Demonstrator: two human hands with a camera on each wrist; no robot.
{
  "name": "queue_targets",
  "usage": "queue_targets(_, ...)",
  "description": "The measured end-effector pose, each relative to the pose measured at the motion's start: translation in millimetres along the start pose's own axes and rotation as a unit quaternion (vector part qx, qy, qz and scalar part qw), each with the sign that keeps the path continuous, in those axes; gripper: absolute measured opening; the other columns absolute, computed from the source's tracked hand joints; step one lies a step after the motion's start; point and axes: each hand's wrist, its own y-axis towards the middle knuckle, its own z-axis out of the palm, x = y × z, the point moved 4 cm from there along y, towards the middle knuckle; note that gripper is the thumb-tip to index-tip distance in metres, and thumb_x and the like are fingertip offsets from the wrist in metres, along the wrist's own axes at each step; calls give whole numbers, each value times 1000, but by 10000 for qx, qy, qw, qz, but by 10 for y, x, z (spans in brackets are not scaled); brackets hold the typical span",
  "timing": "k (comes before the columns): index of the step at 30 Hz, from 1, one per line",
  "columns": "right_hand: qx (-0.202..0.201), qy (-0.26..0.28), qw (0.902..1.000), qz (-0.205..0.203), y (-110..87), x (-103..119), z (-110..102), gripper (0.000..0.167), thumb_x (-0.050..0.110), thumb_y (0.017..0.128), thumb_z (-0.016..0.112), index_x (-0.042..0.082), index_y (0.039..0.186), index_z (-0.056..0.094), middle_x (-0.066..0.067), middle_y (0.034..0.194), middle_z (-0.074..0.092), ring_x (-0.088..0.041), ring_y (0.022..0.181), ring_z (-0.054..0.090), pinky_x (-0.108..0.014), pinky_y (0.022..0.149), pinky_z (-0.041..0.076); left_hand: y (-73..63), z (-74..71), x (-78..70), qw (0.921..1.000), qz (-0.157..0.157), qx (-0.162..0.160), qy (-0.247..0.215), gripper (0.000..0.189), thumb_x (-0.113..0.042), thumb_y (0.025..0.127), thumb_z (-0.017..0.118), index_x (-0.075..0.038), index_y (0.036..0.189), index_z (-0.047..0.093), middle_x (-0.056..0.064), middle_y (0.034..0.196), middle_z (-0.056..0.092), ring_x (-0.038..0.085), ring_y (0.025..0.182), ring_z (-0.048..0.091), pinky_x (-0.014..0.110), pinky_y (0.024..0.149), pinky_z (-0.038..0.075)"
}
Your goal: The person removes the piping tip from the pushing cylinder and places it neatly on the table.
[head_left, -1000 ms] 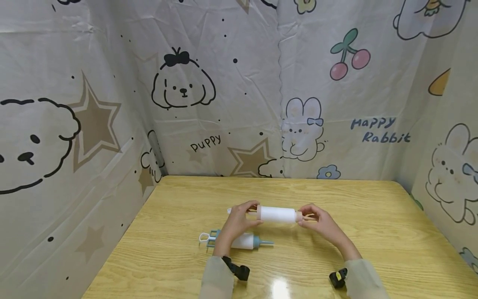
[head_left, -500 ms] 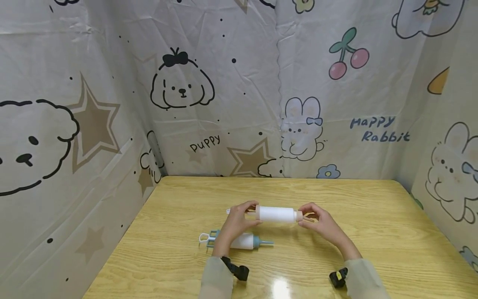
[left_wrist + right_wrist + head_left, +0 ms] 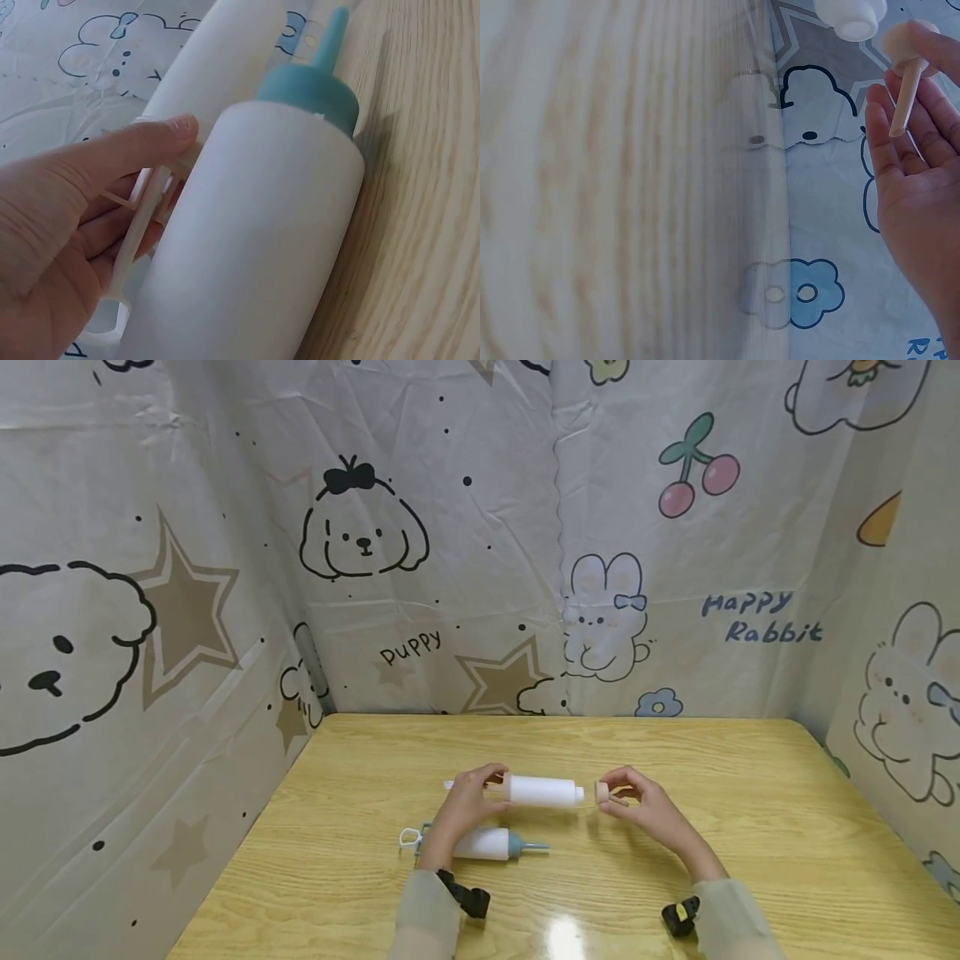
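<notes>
One white tube (image 3: 542,791) is pointing rightward in the head view: the left hand (image 3: 467,802) is gripping its peach end, while the right hand (image 3: 639,803) is pinching a peach nozzle cap (image 3: 602,792) just beside its neck (image 3: 579,793). Nearer the person, a teal-capped tube (image 3: 483,843) is lying on the tabletop (image 3: 780,827). From the left wrist, that second tube is partly hiding the gripped one. From the right wrist, the cap's spout (image 3: 906,101) is pointing back over the fingers (image 3: 885,142).

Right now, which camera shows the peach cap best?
The right wrist view, where the peach cap appears large in the right hand. The head view shows it small; the left wrist view, not at all.
</notes>
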Motion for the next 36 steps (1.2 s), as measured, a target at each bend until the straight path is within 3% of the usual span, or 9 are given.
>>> queue_targets(10,107,-14,9999,32,-4,10,34,31,23,90,72,11,116,60,-6,113,63,1,99,57,-23,90,50,25,31,78,9987,-304,399,7,54,-15,83,78,0,131,57,18,121,67,33,111,66,46,92,56)
queue_targets(17,190,-63,9998,9,-18,53,32,29,22,91,71,11,115,60,-7,112,64,-2,100,57,-25,90,51,20,51,130,9964,-596,592,-96,55,-16,85,77,-1,133,56,18,127,64,32,114,65,45,94,55)
queue_targets(23,228,-55,9997,61,-35,99,29,30,22,90,71,10,116,60,-7,112,64,-7,101,58,-30,90,51,22,67,159,9952,-687,683,-167,56,-16,85,77,0,134,54,19,129,63,33,116,64,45,94,56)
queue_targets(36,243,-72,9997,39,-21,68,50,29,22,91,70,10,115,61,-8,112,64,-2,99,57,-28,90,51,11,109,212,9940,-802,701,-246,54,-14,86,76,0,133,54,20,130,62,34,116,65,44,93,56)
